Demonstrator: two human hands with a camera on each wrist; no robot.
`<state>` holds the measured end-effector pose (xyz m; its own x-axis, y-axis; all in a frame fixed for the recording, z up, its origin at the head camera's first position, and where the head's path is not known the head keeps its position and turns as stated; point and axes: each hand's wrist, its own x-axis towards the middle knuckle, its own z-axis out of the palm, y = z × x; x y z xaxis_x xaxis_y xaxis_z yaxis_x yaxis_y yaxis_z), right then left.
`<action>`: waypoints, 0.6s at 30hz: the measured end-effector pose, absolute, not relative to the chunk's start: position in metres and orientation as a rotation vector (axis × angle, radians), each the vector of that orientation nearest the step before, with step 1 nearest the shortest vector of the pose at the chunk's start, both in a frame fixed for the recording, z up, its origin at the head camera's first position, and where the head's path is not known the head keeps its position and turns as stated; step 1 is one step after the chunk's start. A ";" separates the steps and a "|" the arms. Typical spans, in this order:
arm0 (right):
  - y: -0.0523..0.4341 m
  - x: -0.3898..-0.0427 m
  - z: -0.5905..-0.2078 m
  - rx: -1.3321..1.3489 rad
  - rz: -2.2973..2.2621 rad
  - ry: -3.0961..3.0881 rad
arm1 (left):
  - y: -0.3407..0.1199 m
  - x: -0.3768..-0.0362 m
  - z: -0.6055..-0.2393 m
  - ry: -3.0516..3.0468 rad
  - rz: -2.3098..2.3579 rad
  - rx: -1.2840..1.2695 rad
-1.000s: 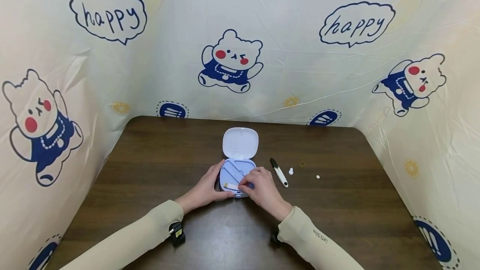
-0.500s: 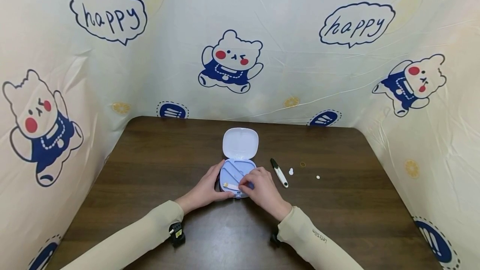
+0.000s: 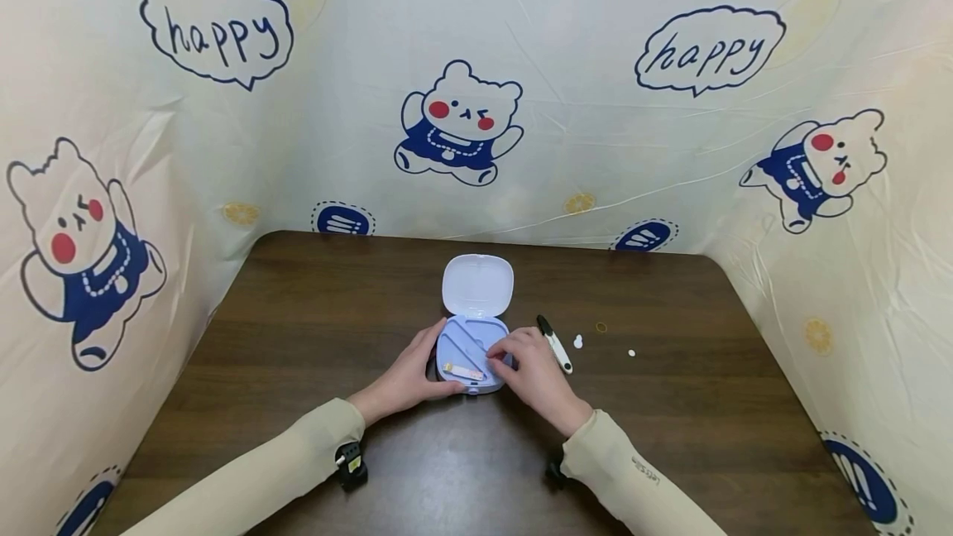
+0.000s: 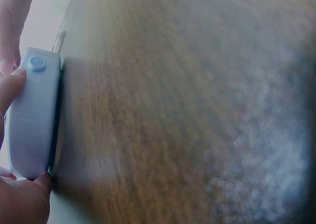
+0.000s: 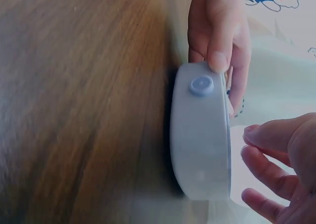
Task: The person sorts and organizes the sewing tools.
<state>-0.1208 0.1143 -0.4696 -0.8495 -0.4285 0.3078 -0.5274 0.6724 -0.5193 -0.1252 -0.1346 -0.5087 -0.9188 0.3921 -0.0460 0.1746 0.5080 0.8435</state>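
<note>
A light-blue hinged case (image 3: 465, 351) lies open mid-table, its lid (image 3: 477, 283) standing up behind. My left hand (image 3: 421, 370) grips the case's left side, thumb along the front wall near the round button (image 4: 36, 63). In the front compartment lies a thin pale strip (image 3: 463, 370). At the case's right rim hovers my right hand (image 3: 515, 359), its fingers (image 5: 276, 150) loosely curled and holding nothing. The right wrist view shows the case wall (image 5: 200, 135) with the left hand (image 5: 217, 31) on its far end.
Black-and-white snips (image 3: 554, 343) lie just right of the right hand. Past them sit a small white piece (image 3: 577, 341), a white dot (image 3: 631, 351) and a tiny yellow ring (image 3: 601, 326). Printed plastic sheeting (image 3: 476, 106) walls the brown table (image 3: 298, 329) on three sides.
My right hand has let go of the strip and drawn back to the right; the strip now lies in the front compartment. The left hand and case stayed put.
</note>
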 end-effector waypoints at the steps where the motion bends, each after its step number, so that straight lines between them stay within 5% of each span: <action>1: 0.116 -0.121 -0.470 0.781 0.915 -2.713 | -0.134 -0.125 -0.510 2.523 1.369 0.482; 18: 0.164 -0.131 -0.470 0.570 0.917 -2.730 | -0.134 -0.125 -0.509 2.527 1.365 0.467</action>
